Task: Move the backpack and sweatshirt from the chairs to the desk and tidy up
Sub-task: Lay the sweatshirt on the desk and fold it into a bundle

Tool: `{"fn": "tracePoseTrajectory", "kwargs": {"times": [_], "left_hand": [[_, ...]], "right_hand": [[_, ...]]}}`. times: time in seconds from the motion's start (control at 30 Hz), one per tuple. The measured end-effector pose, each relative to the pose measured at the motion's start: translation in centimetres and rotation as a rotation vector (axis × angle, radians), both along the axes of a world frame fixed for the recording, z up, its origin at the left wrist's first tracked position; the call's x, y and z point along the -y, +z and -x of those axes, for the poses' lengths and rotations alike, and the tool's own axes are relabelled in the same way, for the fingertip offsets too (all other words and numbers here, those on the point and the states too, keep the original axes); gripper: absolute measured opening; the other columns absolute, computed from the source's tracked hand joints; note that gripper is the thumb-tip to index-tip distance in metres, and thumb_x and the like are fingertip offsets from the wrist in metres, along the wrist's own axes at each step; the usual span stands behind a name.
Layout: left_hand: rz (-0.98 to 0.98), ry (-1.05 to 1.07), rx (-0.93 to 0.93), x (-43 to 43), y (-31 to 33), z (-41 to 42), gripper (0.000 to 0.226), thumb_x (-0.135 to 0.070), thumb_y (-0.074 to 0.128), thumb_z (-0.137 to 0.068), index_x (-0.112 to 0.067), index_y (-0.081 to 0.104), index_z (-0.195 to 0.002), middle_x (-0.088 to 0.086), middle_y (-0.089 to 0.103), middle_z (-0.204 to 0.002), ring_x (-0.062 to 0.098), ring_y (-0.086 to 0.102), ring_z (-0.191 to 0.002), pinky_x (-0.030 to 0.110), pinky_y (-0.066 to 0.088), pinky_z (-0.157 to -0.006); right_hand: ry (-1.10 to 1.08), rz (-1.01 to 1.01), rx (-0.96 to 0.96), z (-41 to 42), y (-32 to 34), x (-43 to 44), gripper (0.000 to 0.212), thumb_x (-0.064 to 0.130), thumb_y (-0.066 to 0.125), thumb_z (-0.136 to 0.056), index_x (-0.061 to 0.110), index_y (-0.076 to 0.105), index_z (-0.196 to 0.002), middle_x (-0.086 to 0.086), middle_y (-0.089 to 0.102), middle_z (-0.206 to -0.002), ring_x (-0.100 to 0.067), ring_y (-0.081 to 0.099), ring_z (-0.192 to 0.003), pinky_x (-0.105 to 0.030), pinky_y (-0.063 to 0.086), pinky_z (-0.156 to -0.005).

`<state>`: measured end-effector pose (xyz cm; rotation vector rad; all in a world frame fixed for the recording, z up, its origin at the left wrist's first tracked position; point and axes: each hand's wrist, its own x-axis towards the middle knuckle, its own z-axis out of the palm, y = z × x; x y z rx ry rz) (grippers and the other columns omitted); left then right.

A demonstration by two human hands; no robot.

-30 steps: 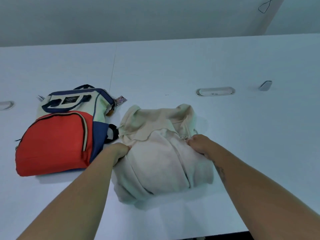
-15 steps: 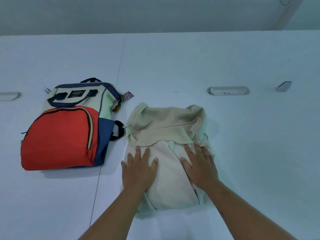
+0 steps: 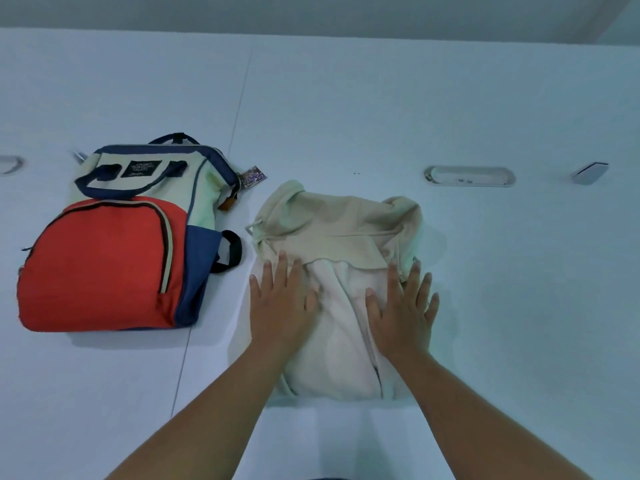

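A folded cream sweatshirt (image 3: 332, 230) lies on the white desk (image 3: 346, 109), its hood at the far end. My left hand (image 3: 282, 303) rests flat on its left half, fingers spread. My right hand (image 3: 403, 310) rests flat on its right half, fingers spread too. Neither hand grips the cloth. A red, cream and navy backpack (image 3: 104, 258) lies flat on the desk to the left of the sweatshirt, front pocket up, a small tag (image 3: 252, 176) at its top right corner.
An oval cable slot (image 3: 469, 176) is set in the desk beyond the sweatshirt, with a small grey flap (image 3: 590, 173) to its right. Another slot (image 3: 10, 164) shows at the left edge. A seam (image 3: 239, 112) runs between two desk panels.
One second ago both hands were closed on the sweatshirt's sides. They have since opened and laid flat on top of it, then slid slightly outward and forward. The view shifted left.
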<state>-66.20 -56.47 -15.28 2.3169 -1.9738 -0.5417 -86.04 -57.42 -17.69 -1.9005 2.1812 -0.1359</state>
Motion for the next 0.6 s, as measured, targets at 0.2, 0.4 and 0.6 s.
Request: {"fn": "tracePoseTrajectory", "kwargs": {"times": [0.2,0.4,0.6], "left_hand": [[-0.174,0.028,0.049,0.2,-1.9,-0.2,0.069,-0.067,0.016,-0.092,-0.038,0.014,-0.155,0.004,0.003,-0.166,0.034,0.007,-0.150,0.057,0.006,-0.118],[0.348,0.244,-0.094,7.8,-0.2,-1.2,0.035,-0.046,0.053,-0.085,-0.012,0.051,-0.090,0.006,0.052,-0.094,0.026,0.044,-0.091,0.040,0.041,-0.082],[0.084,0.387,-0.174,17.0,1.2,-3.7,0.069,-0.058,0.049,-0.089,-0.009,0.045,-0.137,0.013,0.053,-0.134,0.036,0.038,-0.130,0.048,0.028,-0.110]], "right_hand": [[0.140,-0.164,0.014,0.2,-1.0,2.9,0.070,0.063,0.023,-0.092,0.036,0.005,-0.153,-0.009,-0.002,-0.163,-0.035,-0.007,-0.149,-0.052,-0.001,-0.119],[-0.148,0.234,0.161,0.6,-0.6,6.8,0.045,0.047,0.041,-0.089,0.018,0.051,-0.123,-0.014,0.051,-0.122,-0.037,0.047,-0.113,-0.048,0.036,-0.095],[-0.490,0.138,0.525,0.9,1.0,14.9,0.042,0.045,0.048,-0.094,0.018,0.042,-0.125,-0.014,0.044,-0.134,-0.036,0.044,-0.119,-0.046,0.037,-0.097]]}}
